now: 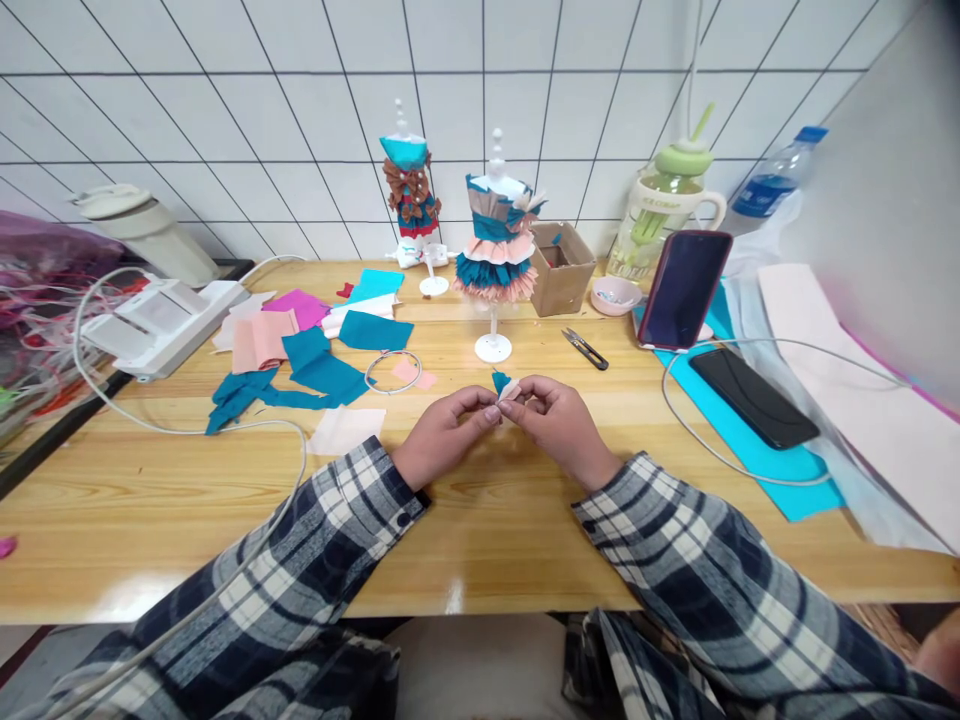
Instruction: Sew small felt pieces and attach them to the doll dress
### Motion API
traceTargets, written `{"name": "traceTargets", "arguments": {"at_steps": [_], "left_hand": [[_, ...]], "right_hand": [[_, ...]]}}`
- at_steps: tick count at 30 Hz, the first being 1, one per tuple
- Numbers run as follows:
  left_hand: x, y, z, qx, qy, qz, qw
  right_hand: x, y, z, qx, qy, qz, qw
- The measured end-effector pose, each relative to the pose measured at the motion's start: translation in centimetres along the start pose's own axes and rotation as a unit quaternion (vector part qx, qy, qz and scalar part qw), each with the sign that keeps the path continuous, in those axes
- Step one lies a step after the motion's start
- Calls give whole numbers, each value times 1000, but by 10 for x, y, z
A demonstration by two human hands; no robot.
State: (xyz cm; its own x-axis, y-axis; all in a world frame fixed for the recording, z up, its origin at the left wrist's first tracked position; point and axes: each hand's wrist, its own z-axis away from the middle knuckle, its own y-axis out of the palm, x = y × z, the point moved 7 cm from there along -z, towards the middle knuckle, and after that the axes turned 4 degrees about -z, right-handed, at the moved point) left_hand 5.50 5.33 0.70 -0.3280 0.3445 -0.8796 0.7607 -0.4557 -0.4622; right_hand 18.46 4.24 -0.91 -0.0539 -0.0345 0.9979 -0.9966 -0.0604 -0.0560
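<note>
Over the middle of the wooden table, my left hand (450, 430) and my right hand (559, 425) meet fingertip to fingertip. Between them they pinch a small folded piece of crepe paper (508, 388), teal on one side and pale pink on the other. Its lower end is hidden by my fingers. Just beyond stands a small white dress form (493, 348) wearing a ruffled paper dress (495, 250) in teal, pink and grey. Thread snips (585, 349) lie to the right of its base. Teal crepe paper strips (322, 370) and a pale pink sheet (346, 431) lie left of my hands.
A second dress form (409, 195), a cardboard box (562, 270) and a pink dish (615, 296) stand at the back. On the right are a propped phone (686, 290), a flat phone (754, 398) and a drink jug (664, 215). A white cable (300, 450) crosses my left sleeve.
</note>
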Motion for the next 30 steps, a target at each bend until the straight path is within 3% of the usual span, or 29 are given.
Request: {"name": "traceTargets", "arguments": {"at_steps": [8,15,17,22,25,30], "left_hand": [[3,-3,0,-21,-35,28,999],[1,-2,2,-5,-19,22,1000],[0,-3,2,-6,-16,11,1000],[0,-3,3,5,-29,25,999],[-1,-1,3,17,-26,39,999],[1,6,2,39,-35,107,993]], "right_hand": [[10,-3,2,-22,-26,81,996],[4,5,2,35,11,60,998],[5,3,3,24,9,56,998],[24,-5,8,-37,-94,121,988],[33,-4,11,-37,-143,169,974],[32,1,12,-17,-159,161,974]]}}
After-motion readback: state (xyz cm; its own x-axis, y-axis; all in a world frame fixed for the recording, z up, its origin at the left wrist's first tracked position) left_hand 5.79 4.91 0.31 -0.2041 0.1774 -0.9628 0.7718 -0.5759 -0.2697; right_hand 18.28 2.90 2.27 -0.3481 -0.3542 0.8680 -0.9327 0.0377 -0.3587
